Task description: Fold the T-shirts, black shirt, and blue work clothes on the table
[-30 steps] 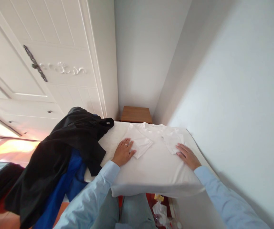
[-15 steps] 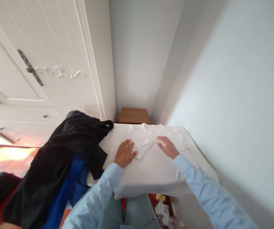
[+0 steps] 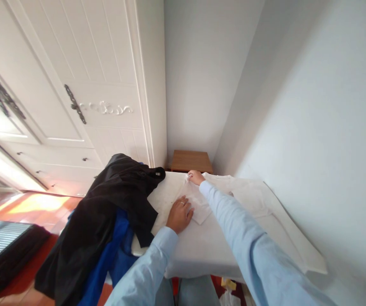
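A white shirt [image 3: 249, 195] is spread over a padded white surface [image 3: 161, 197], one sleeve toward the left. My right hand [image 3: 196, 177] pinches a bit of white cloth at the far edge, near the shoulder of the shirt. Closer to me, my left hand [image 3: 179, 214] rests on the sleeve with its fingers spread slightly, a ring on one of them. Part of the shirt is hidden under my right forearm.
Black clothing [image 3: 106, 204] and a blue garment [image 3: 119, 242] hang over the left side. Beyond stands a brown wooden stand [image 3: 191, 160]. A white wardrobe [image 3: 113, 131] is at left, a wall [image 3: 323, 127] at right, a dark case [image 3: 14, 255] on the floor.
My right hand has moved left and away from me and closed on the cloth. My left hand stays on the sleeve. The view has shifted toward the left.
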Motion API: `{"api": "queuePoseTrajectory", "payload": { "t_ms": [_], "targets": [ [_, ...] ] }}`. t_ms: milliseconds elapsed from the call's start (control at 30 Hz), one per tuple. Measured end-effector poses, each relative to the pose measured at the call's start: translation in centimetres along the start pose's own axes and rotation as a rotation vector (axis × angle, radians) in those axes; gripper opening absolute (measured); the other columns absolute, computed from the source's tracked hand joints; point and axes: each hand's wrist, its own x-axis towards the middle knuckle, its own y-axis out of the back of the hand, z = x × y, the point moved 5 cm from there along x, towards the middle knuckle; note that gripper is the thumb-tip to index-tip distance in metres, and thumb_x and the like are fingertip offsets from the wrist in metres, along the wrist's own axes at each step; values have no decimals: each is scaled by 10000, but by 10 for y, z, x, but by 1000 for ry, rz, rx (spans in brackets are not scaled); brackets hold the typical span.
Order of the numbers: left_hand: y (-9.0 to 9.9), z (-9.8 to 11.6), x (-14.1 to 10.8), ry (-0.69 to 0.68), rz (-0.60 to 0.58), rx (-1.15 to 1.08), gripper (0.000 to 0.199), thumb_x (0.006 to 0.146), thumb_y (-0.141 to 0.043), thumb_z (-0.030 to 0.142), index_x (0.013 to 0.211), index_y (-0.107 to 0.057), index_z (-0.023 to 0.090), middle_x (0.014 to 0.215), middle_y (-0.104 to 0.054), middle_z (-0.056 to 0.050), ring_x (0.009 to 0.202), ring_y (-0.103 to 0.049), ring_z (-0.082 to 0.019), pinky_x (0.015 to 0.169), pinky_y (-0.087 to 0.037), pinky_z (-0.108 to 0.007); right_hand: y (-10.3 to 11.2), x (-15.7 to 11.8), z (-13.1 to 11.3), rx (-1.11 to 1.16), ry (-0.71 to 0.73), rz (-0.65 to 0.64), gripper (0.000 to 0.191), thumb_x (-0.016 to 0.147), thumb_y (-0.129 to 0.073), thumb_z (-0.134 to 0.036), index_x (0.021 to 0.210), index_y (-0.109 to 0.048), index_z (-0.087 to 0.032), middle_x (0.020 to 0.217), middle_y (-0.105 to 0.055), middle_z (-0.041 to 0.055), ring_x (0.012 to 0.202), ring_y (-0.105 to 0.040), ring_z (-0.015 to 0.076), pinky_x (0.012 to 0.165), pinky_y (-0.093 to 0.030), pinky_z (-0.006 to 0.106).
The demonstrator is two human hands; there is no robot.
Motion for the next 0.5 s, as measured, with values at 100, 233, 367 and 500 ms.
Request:
{"api": "queuePoseTrajectory", "payload": {
  "t_ms": [100, 233, 367, 500],
  "targets": [
    [0, 3, 0, 3, -42, 5, 258, 985, -507, 282, 1107, -689, 147, 1251, -695, -153, 1309, -570, -326, 1073, -500, -504, -7, 10, -2, 42, 37, 16, 261, 809, -660, -113, 1042, -750, -191, 1044, -788, 79, 1001, -722, 219, 918, -527, 304],
    [-1, 4, 0, 33, -97, 3, 292, 988, -507, 295, 1184, -665, 148, 1328, -659, -159, 1360, -524, -329, 1109, -462, -519, -15, 14, -6, 82, 98, 32, 314, 861, -611, -139, 1152, -721, -173, 1092, -778, 90, 1010, -717, 202, 945, -532, 314],
    [-2, 3, 0, 67, -101, 31, 306, 988, -503, 312, 1209, -654, 163, 1358, -633, -172, 1369, -512, -335, 1114, -448, -546, -15, 10, -10, 70, 166, 62, 379, 913, -503, -126, 1249, -675, -160, 1174, -743, 119, 1059, -689, 218, 995, -517, 374],
    [-2, 1, 1, 99, -68, 66, 310, 985, -503, 310, 1185, -659, 132, 1330, -633, -191, 1335, -530, -343, 1108, -458, -525, -15, -9, -18, 21, 302, 46, 397, 922, -546, -185, 1304, -646, -148, 1296, -679, 143, 1221, -607, 245, 1104, -442, 408]
  ]
}}
